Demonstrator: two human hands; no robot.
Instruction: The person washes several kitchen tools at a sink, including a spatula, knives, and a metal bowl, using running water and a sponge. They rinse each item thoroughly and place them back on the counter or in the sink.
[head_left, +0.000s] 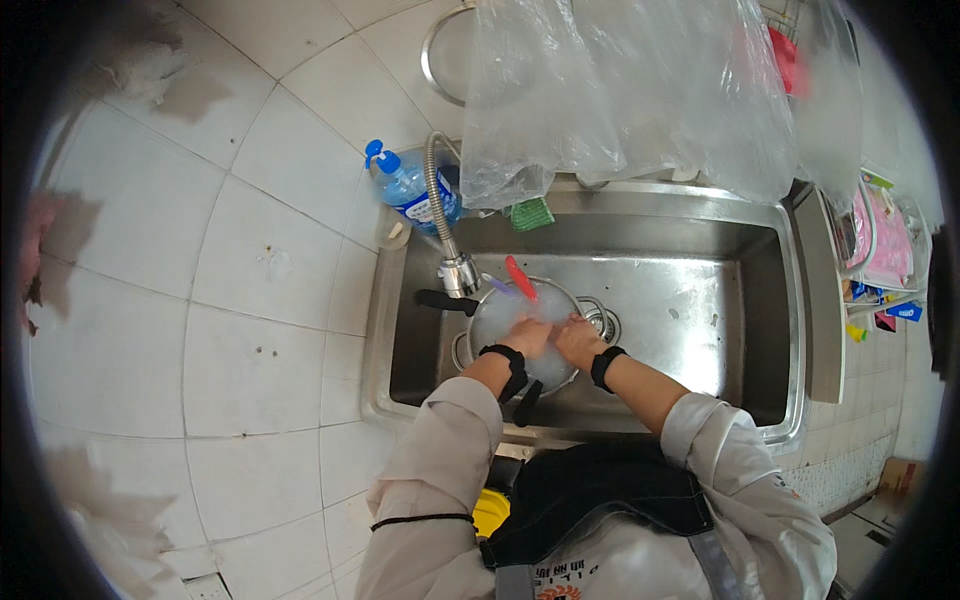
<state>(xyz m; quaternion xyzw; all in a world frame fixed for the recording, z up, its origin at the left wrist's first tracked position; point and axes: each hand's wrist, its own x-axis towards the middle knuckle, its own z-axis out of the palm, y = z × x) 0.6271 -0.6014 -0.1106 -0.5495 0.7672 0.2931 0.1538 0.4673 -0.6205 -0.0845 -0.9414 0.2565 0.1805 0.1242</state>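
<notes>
A round metal basin (489, 330) with side loop handles stands at the left of the steel sink, filled with cloudy water. My left hand (529, 337) and my right hand (576, 339) meet over its middle, partly in the water. Something reddish shows between them, too blurred to name or to tell how it is held. A red handle (520, 277) and a purple one (498, 284) lean on the far rim. Two black handles stick out, one at the left (447, 302) and one at the near rim (529, 403). The faucet head (458, 275) hangs by the basin.
Around lies the steel sink (750, 196), with its drain (613, 327) right of the basin. A blue soap pump bottle (412, 191) and a green scouring pad (532, 214) are at the back edge. Clear plastic bags (630, 90) hang above. A rack with packets (885, 240) is at the right.
</notes>
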